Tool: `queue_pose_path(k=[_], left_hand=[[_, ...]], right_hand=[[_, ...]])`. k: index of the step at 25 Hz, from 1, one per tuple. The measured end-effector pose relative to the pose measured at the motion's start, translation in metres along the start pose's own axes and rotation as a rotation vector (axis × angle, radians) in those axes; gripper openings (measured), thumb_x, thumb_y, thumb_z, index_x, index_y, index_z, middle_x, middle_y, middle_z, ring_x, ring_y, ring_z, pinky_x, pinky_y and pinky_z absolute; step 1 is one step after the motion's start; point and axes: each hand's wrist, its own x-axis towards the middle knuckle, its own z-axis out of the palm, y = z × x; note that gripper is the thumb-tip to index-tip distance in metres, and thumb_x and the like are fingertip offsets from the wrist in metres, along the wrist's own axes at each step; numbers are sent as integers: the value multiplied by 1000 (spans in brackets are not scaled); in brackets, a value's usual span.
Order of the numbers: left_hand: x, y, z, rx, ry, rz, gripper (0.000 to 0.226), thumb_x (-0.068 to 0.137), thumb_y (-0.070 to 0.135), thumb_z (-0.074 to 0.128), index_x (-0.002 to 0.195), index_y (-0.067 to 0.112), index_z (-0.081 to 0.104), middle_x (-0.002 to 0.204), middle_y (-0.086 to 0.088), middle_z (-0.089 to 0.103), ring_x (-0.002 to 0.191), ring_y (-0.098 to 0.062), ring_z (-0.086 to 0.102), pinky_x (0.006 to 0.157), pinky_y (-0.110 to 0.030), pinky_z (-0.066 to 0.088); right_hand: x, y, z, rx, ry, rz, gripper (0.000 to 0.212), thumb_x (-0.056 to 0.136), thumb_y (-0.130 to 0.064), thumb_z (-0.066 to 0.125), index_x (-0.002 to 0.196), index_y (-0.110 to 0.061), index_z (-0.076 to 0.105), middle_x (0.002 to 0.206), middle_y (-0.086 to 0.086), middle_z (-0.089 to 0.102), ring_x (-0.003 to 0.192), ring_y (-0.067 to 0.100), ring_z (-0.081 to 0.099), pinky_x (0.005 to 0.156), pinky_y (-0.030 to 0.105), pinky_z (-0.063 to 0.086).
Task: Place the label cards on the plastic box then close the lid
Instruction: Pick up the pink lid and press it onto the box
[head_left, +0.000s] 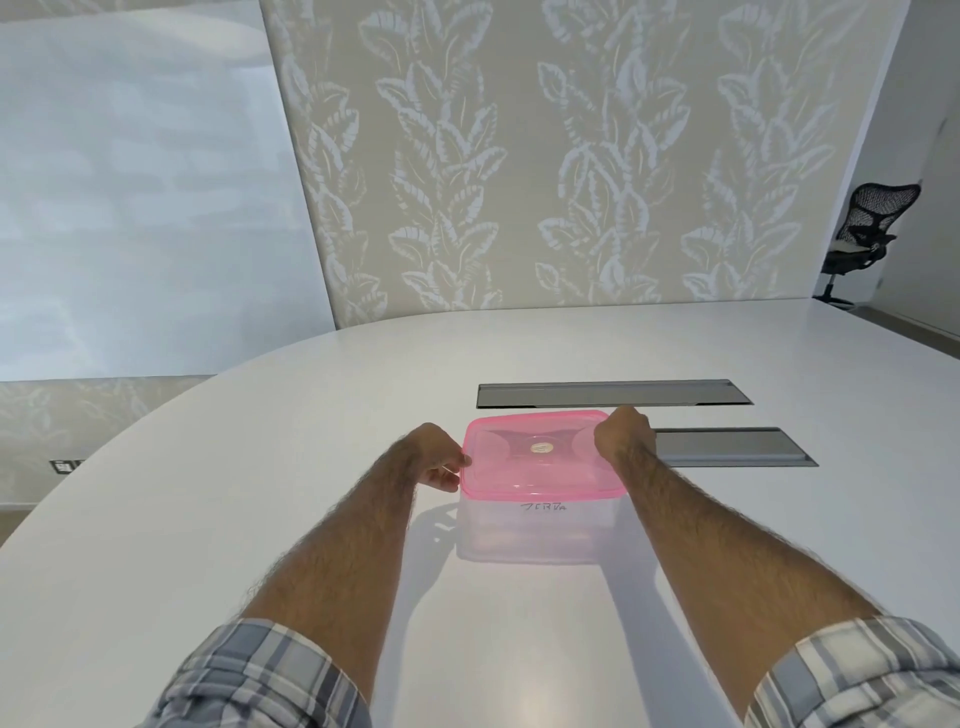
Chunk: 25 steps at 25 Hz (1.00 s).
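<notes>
A clear plastic box (535, 535) stands on the white table, with a pink translucent lid (540, 467) lying on top of it. A white label card with handwritten letters (544, 506) shows on the box's near wall just under the lid. My left hand (439, 460) grips the lid's left edge, thumb on top and fingers curled under the rim. My right hand (623, 431) presses on the lid's far right corner with fingers bent over the edge.
The white oval table (260, 467) spreads all around the box. Two grey metal cable hatches lie just behind it: a long one (613, 393) and a shorter one (732, 447) at the right. A black office chair (867, 234) stands far right by the wall.
</notes>
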Motion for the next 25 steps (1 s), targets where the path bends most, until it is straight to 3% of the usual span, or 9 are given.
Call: queue_pose_path(k=[6, 11, 13, 16, 25], left_hand=[[9, -2, 4, 15, -16, -10, 25, 92, 4, 60, 113, -10, 60, 97, -19, 61, 66, -26, 62, 61, -40, 59], [20, 4, 15, 112, 115, 56, 11, 88, 10, 47, 90, 3, 55, 90, -14, 57, 66, -26, 56, 60, -34, 54], [27, 7, 20, 180, 234, 135, 17, 91, 17, 48, 96, 4, 58, 94, -14, 59, 76, -30, 57, 67, -35, 51], [38, 11, 29, 265, 313, 218, 38, 101, 31, 49, 126, 3, 57, 122, -13, 61, 106, -31, 60, 86, -34, 48], [64, 22, 47, 455, 358, 212, 34, 103, 37, 38, 116, 10, 54, 122, -12, 57, 108, -34, 59, 92, -48, 50]], right_hand=[[-2, 0, 7, -58, 53, -29, 28, 91, -7, 49, 115, -2, 61, 124, 19, 59, 116, 37, 57, 88, 41, 52], [1, 3, 12, -100, 75, -79, 27, 93, -10, 47, 113, -2, 62, 122, 19, 58, 114, 36, 57, 89, 42, 52], [2, 5, 14, -120, 65, -81, 27, 93, -12, 47, 113, -2, 62, 122, 19, 58, 115, 35, 57, 88, 42, 52], [6, 6, 15, -139, 45, -86, 26, 92, -10, 47, 112, -3, 63, 120, 18, 59, 113, 34, 58, 87, 41, 53], [29, 6, 13, -93, -52, -79, 30, 96, -20, 47, 118, -5, 60, 126, 14, 61, 116, 33, 59, 92, 37, 50]])
